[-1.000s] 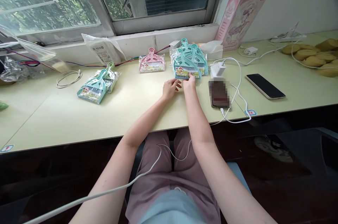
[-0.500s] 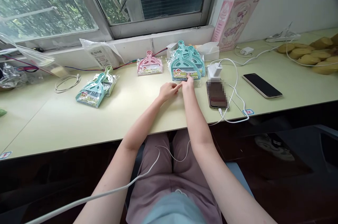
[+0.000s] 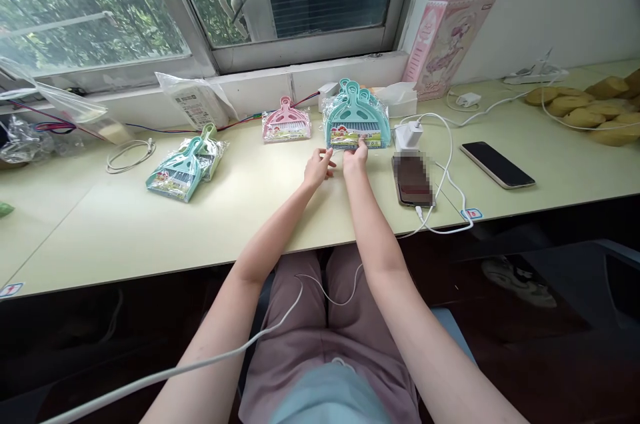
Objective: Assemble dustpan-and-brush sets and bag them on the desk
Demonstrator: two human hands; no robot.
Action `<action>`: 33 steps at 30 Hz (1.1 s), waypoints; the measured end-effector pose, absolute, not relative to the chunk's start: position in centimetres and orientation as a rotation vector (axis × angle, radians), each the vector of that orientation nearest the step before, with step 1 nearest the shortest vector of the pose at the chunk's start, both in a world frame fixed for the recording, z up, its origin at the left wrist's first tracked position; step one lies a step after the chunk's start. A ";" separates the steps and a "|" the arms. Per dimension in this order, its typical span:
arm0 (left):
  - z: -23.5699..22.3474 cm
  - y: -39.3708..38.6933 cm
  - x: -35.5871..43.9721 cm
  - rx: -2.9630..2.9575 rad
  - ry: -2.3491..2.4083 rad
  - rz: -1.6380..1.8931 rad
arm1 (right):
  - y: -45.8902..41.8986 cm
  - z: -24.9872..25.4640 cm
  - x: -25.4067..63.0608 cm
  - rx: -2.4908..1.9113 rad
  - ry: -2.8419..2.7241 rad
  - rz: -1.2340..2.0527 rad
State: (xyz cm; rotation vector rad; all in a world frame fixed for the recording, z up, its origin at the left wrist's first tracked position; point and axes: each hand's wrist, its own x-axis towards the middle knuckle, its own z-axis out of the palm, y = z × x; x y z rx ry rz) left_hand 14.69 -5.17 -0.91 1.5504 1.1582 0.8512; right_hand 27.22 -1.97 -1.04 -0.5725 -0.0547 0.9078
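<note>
In the head view, my right hand (image 3: 356, 156) pinches the front edge of a teal dustpan-and-brush set (image 3: 359, 116) in clear wrapping, its thumb on top. This set lies over other teal sets, whose handles show behind it. Just left of my right hand, my left hand (image 3: 318, 167) is held over the table near the set's lower left corner, fingers bent and apart, with nothing in them. A wrapped pink dustpan-and-brush set (image 3: 286, 123) lies to the left of the teal pile. Farther left, a teal set (image 3: 176, 172) overlaps a green one (image 3: 209, 154).
A plugged-in phone (image 3: 413, 181) with a white charger (image 3: 408, 136) and looping cable lies right of my hands. Beyond it are a second phone (image 3: 497, 164), a pink box (image 3: 450, 44) and a heap of yellowish-brown pieces (image 3: 587, 107). A coiled cable (image 3: 131, 157) lies left.
The front teal set has shifted slightly right and back, now lining up over the pile. My left hand has moved forward and its fingers have spread; my right thumb still rests on the set.
</note>
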 end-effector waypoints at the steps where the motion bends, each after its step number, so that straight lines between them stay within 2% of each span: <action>1: -0.9 -5.2 14.7 1.557 1.142 0.859 | -1.9 -1.0 27.0 -0.589 -0.028 0.903; 7: -1.1 -5.1 14.9 1.387 1.090 0.925 | -2.0 -0.5 25.1 -0.602 0.051 0.903; 15: -1.2 -3.9 14.0 1.009 0.980 0.811 | -2.4 0.1 23.7 -0.560 -0.014 0.934; 28: -0.9 -4.7 13.8 1.237 1.010 0.802 | -2.8 0.5 24.9 -0.639 0.069 0.891; 33: -0.8 -4.5 14.4 1.009 1.016 0.778 | -3.1 1.0 24.6 -0.560 0.026 0.865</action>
